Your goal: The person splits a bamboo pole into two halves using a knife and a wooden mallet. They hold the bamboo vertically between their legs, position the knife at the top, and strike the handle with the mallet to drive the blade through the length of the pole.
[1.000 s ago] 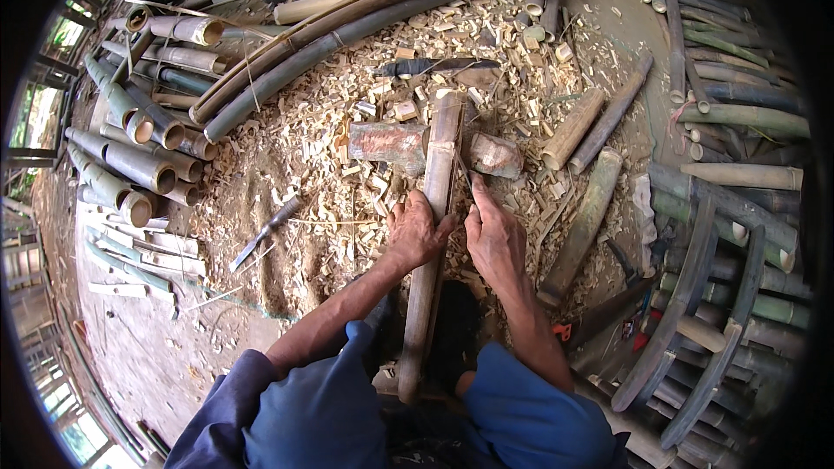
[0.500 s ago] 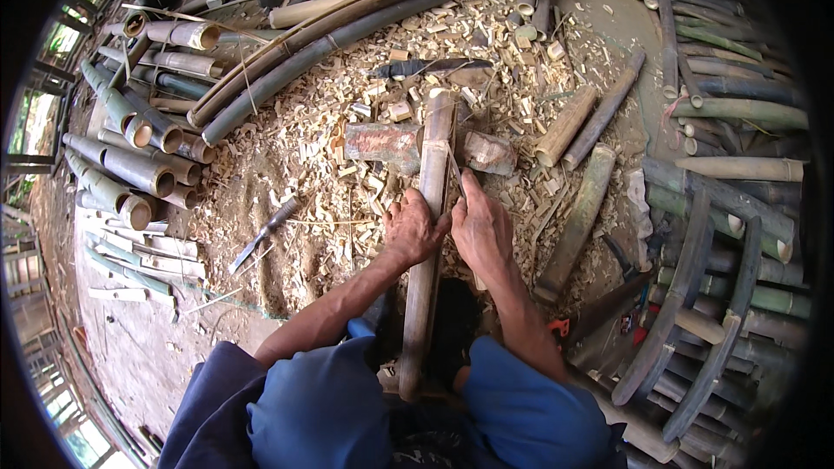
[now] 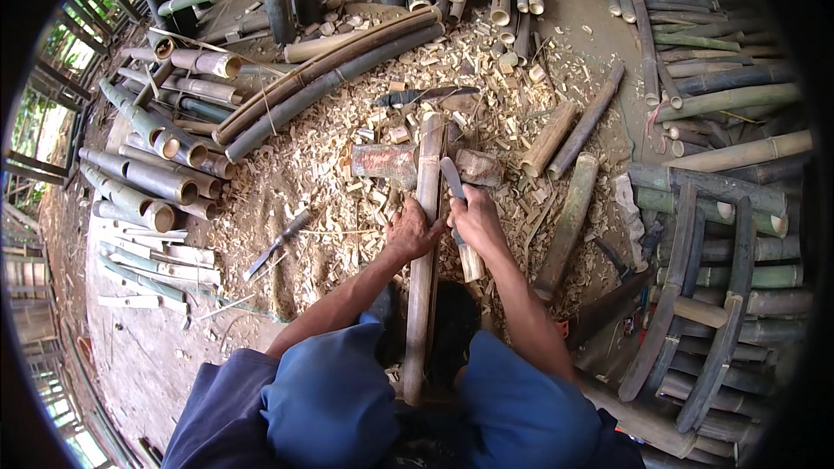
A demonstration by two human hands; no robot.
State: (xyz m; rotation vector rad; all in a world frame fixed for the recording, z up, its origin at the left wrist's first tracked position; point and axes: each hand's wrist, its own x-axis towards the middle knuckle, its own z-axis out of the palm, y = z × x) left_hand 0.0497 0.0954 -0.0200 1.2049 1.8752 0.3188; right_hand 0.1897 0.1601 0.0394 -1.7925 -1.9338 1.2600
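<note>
A long split bamboo pole (image 3: 424, 295) runs from between my knees away across a wooden chopping block (image 3: 382, 161). My left hand (image 3: 412, 229) grips the pole from the left side. My right hand (image 3: 474, 219) is closed on the wooden handle of a heavy knife (image 3: 453, 184), whose blade lies against the right edge of the pole just above my fingers. The ground around the block is covered in bamboo chips and shavings (image 3: 330, 182).
Another knife (image 3: 276, 243) lies on the shavings to the left, and a dark blade (image 3: 426, 95) lies beyond the block. Cut bamboo tubes (image 3: 152, 178) are stacked at left; curved bamboo strips (image 3: 330, 78) and poles (image 3: 573, 130) lie behind and right. Dark curved pieces (image 3: 704, 313) pile at right.
My right hand has lifted the knife from low beside the pole up against its right edge. My left hand keeps its grip on the pole.
</note>
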